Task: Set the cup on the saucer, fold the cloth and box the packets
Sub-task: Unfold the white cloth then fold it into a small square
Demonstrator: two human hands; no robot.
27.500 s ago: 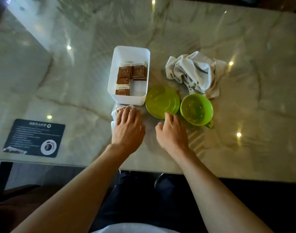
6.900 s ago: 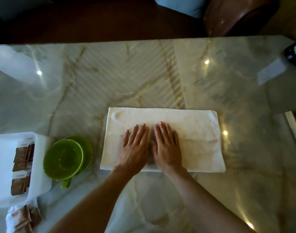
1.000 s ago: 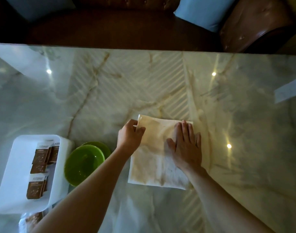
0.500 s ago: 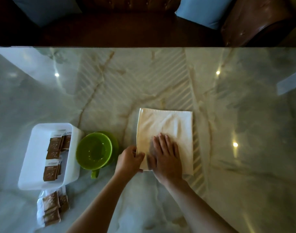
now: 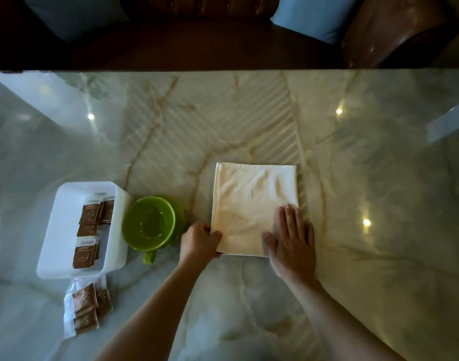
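The cream cloth lies folded into a near-square on the marble table. My left hand pinches its near left corner. My right hand lies flat with fingers spread on its near right corner. To the left, the green cup stands on the green saucer, handle toward me. The white box at far left holds several brown packets. More brown packets lie on the table in front of the box.
The table's far edge runs across the top, with a dark seat and blue cushions behind it. A brown leather armrest is at the top right. Bare marble stretches to the right of the cloth.
My right hand has slid from the cloth's near middle to its near right corner. My left hand still grips the near left corner.
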